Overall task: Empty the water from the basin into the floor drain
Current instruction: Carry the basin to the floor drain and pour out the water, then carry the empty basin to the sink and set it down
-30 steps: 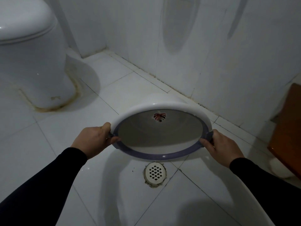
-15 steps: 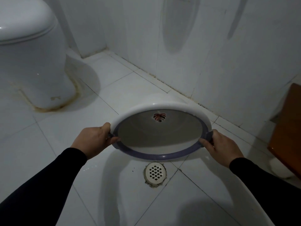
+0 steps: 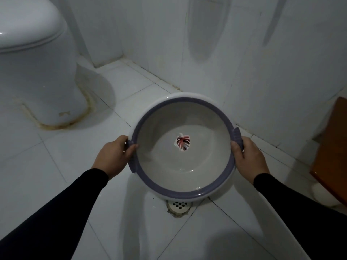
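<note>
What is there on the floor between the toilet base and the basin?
In the head view, only bare white floor tiles lie between the toilet base and the basin; nothing stands there.

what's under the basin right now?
Under the near rim of the basin, held by the left hand and right hand, the floor drain shows its front half on wet tile. The drain's far half and the floor beyond are covered.

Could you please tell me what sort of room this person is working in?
Most likely a home bathroom: a white toilet stands at the left, a floor drain is set into the white floor tiles, and the walls are tiled too.
</note>
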### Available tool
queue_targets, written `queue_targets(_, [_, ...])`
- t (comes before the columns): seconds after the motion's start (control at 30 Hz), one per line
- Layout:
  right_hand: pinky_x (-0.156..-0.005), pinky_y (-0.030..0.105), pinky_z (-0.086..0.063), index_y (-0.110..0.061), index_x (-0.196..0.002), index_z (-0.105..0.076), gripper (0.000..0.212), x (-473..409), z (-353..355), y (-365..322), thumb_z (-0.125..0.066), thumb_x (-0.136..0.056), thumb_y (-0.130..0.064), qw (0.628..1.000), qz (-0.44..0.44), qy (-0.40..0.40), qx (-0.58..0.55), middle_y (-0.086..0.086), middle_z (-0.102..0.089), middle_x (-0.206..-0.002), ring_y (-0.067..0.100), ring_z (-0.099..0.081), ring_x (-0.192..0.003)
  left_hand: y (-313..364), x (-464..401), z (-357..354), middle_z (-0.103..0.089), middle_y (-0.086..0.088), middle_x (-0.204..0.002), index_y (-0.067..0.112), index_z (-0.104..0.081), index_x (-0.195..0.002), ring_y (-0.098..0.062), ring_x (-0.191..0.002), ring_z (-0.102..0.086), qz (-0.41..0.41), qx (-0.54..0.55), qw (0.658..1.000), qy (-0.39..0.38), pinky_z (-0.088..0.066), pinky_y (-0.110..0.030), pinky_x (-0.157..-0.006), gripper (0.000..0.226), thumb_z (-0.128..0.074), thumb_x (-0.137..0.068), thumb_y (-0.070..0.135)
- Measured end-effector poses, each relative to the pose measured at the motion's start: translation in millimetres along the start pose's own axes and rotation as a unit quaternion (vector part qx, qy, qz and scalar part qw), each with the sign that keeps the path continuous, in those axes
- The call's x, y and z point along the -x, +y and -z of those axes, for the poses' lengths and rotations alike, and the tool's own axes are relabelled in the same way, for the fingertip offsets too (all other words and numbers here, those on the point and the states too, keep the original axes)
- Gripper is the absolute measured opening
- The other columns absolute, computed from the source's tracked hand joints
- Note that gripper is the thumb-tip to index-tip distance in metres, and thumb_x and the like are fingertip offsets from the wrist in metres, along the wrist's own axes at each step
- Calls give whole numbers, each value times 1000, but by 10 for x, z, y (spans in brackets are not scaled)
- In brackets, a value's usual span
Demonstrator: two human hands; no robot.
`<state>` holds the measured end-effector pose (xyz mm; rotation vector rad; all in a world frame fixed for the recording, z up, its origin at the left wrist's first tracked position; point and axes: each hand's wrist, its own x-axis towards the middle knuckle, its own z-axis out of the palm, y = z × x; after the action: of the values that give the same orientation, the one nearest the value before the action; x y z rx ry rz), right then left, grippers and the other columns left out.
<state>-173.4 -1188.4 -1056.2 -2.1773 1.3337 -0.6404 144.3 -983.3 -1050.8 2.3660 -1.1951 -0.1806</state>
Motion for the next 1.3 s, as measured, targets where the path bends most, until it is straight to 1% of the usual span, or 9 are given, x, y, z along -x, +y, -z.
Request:
queue_targets(0.3, [-66,27,-41,-19,-109,-58,42,-90,-92,-186,-35,-96,-52,996,-59,-5,-67,0,-62,-94,17,-60,-85,74,-69,-82,-62,2,-78,20,-56,-102,-19,-69,-57,91,94,991,33,-39,-30,-60,23,-47,-96,40])
queue_targets(0.47, [-59,21,-41,-28,-97,-58,40,-134,-123,-267,-31,-94,-58,988,-95,-6,-123,-8,-64,-88,2,-58,-79,42,-114,-127,-65,-3,-94,14,-61,-109,-24,-85,-57,129,131,982,46,-39,-31,-72,31,-45,-96,38])
queue_targets(0.67, [-83,29,-47,-21,-117,-64,69,-314,-216,-391,-22,-89,-68,968,-159,-38,-190,-2,-65,-108,17,-61,-99,7,-221,-122,-69,-6,-100,13,-66,-105,-25,-90,-62,194,219,955,46,-49,-36,-76,34,-46,-92,38])
queue_targets(0.8, [-59,24,-44,-25,-83,-71,50,-524,-290,-515,-36,-91,-59,960,-167,-52,-218,-7,-71,-83,9,-64,-75,-15,-368,-42,-69,-8,-102,9,-67,-106,-27,-92,-63,225,253,938,73,-53,-40,-82,33,-48,-90,32])
queue_targets(0.9, [-60,26,-46,-7,-81,-69,52,-702,-331,-624,-50,-86,-55,957,-169,-59,-230,12,-71,-79,18,-61,-67,-40,-500,69,-68,-8,-104,10,-65,-111,-27,-92,-65,243,283,923,97,-54,-40,-83,34,-52,-88,31])
queue_targets(0.97, [-62,30,-48,-4,-84,-68,48,-833,-330,-753,-52,-84,-50,957,-163,-53,-235,16,-71,-85,21,-61,-68,-49,-592,185,-70,-10,-103,11,-66,-111,-28,-91,-66,247,299,916,107,-55,-43,-84,34,-55,-86,32])
queue_targets(1.1, [-58,26,-50,-17,-80,-71,31,-1082,-205,-1151,-54,-86,-42,960,-139,-31,-241,1,-72,-80,18,-63,-67,8,-748,619,-71,-14,-97,13,-67,-104,-32,-89,-68,245,321,906,128,-56,-48,-84,32,-57,-83,35])
queue_targets(1.23, [-71,40,-55,-7,-85,-69,39,-1264,192,-1755,-55,-85,-43,959,-132,-33,-249,14,-72,-88,23,-62,-71,222,-895,1344,-72,-14,-93,9,-67,-102,-30,-84,-68,243,338,898,145,-56,-42,-79,26,-59,-85,27])
queue_targets(1.3, [-68,36,-52,-7,-84,-68,38,-1332,499,-2138,-54,-86,-43,959,-129,-33,-250,15,-71,-87,23,-60,-70,388,-985,1843,-72,-14,-95,8,-68,-108,-28,-82,-67,251,340,894,151,-56,-39,-78,29,-60,-85,23])
